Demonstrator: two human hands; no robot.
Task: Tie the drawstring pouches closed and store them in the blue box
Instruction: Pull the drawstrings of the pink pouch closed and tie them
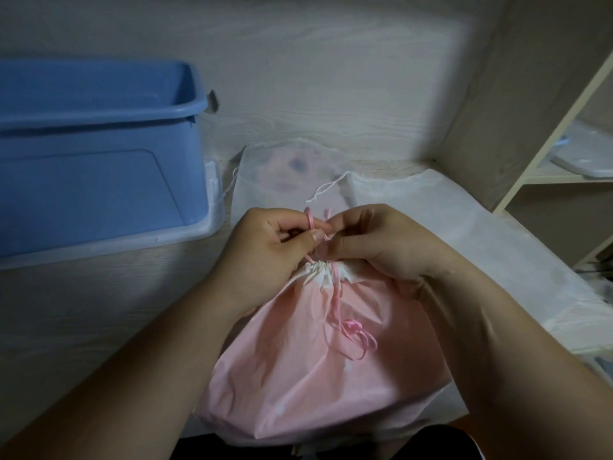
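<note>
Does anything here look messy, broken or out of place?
Nothing stands out. The left hand and right hand pinch the pink cord at the gathered neck of the pink pouch; the white pouch behind lies flat, cord loose.

my left hand (272, 237) and right hand (374, 240) pinch the pink drawstring (336, 293) above the gathered mouth of a pink pouch (318, 366) on the pale wood table (83, 310); a blue box (99, 154) stands left, white translucent pouches (275, 180) behind.
</note>
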